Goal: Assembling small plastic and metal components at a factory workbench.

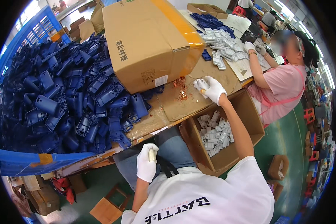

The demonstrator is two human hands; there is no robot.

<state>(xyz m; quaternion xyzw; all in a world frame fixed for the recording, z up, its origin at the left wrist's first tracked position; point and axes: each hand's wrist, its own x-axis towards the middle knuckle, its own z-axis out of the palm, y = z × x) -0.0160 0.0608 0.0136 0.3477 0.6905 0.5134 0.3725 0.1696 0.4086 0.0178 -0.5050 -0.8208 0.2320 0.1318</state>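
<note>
In the right hand [214, 92] sits a gripped casing [200, 84]; left hand [147, 165] curled, contents unclear.

Relative to my right hand [213, 89], I've got a box [250, 114] of parts [217, 135] below, a carton [147, 46] left, housings [63, 89] heaped past it, co-worker [282, 83] right.

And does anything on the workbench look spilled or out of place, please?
Yes: small coppery pieces lie loose on the workbench, near the large carton and left of the right hand. They look spilled because they are scattered, not gathered together.
</note>
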